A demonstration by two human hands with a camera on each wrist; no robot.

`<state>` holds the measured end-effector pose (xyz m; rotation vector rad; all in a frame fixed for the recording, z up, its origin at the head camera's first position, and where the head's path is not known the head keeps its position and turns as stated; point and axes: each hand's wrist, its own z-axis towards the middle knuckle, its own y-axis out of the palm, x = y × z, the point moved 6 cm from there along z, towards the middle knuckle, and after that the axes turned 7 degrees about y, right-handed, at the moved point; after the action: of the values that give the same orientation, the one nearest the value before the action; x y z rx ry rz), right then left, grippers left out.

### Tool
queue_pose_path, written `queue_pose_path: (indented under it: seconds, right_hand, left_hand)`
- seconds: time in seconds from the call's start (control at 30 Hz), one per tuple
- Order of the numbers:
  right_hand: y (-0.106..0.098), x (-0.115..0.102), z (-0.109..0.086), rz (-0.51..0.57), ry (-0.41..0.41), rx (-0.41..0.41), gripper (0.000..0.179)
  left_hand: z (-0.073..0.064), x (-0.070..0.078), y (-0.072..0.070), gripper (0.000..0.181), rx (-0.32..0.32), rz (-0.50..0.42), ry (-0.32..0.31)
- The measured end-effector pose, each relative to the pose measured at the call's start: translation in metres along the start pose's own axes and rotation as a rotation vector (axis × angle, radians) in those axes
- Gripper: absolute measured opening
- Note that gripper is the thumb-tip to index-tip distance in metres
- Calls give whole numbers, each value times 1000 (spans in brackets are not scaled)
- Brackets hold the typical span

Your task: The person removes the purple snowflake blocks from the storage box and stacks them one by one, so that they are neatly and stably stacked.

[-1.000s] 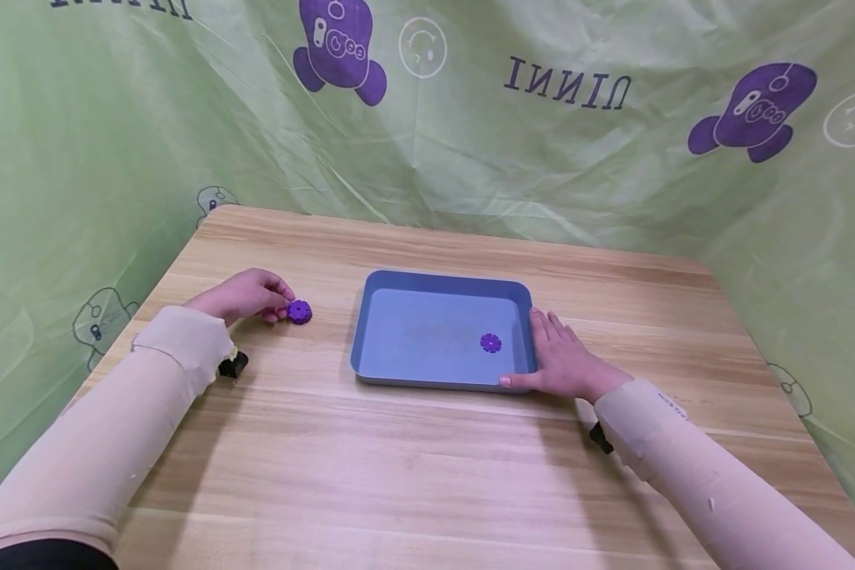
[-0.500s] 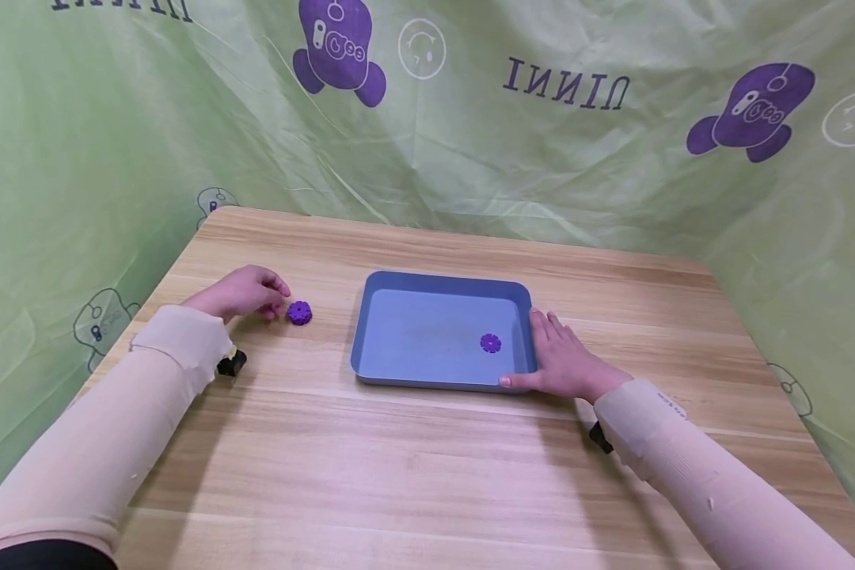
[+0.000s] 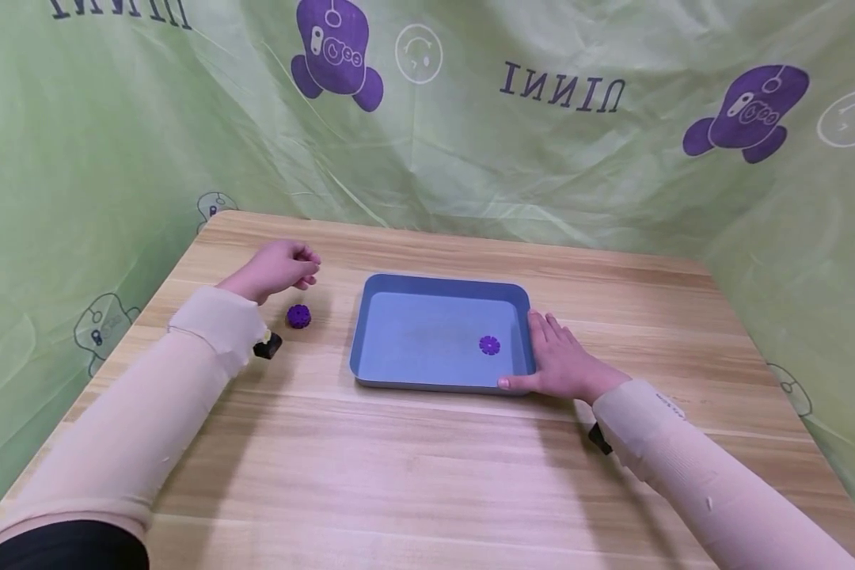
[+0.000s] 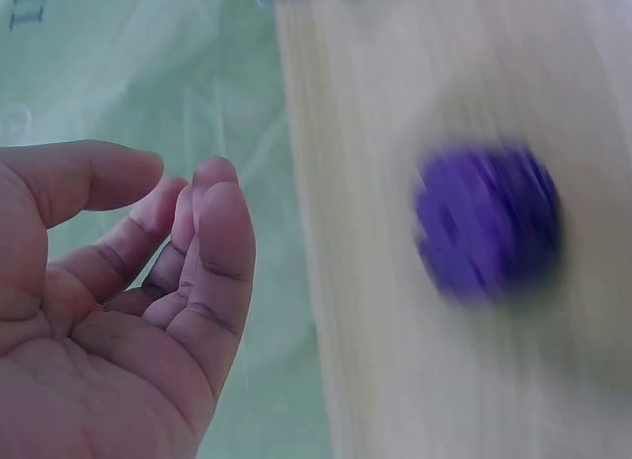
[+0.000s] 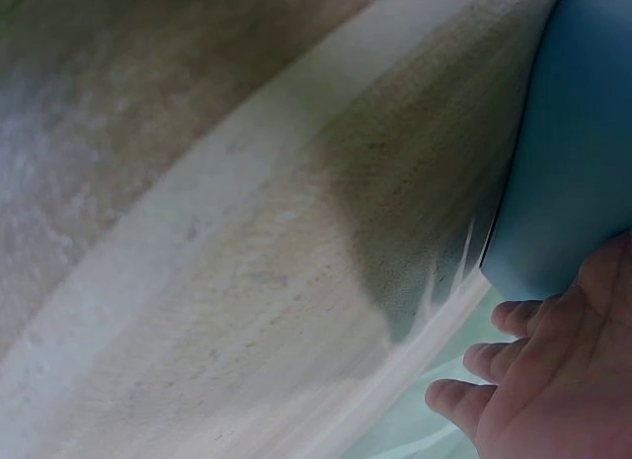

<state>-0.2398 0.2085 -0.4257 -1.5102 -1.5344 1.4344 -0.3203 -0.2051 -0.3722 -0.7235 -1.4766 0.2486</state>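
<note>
My left hand (image 3: 274, 267) is raised above the table's left side, fingers loosely bent. Nothing shows between thumb and fingers in the left wrist view. Just below it in the head view, a small stack of purple snowflake discs (image 3: 298, 317) lies on the wood; it appears blurred in the left wrist view (image 4: 486, 222). One flat purple snowflake disc (image 3: 489, 345) lies inside the blue tray (image 3: 427, 387), towards its right side. My right hand (image 3: 566, 364) rests against the tray's right wall with fingers extended, the thumb along the front rim.
The wooden table (image 3: 413, 467) stretches around the tray on every side. Green printed cloth (image 3: 427, 158) hangs behind it and along both sides. A small black device (image 3: 267, 345) sits under the left wrist and another black device (image 3: 600, 438) under the right.
My left hand has moved off the purple stack, going up, away and to the right. The stack stays on the table. The right hand and tray hold their places.
</note>
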Motion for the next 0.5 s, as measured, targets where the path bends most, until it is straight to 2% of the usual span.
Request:
queue_pose_path:
  seconds: [0.3, 0.5]
  right_hand:
    - [1, 1, -1, 9, 4, -6, 132]
    - [-1, 1, -1, 5, 1, 5, 131]
  left_hand:
    - [30, 44, 46, 27, -86, -43, 83]
    - [43, 70, 74, 22, -145, -33, 98]
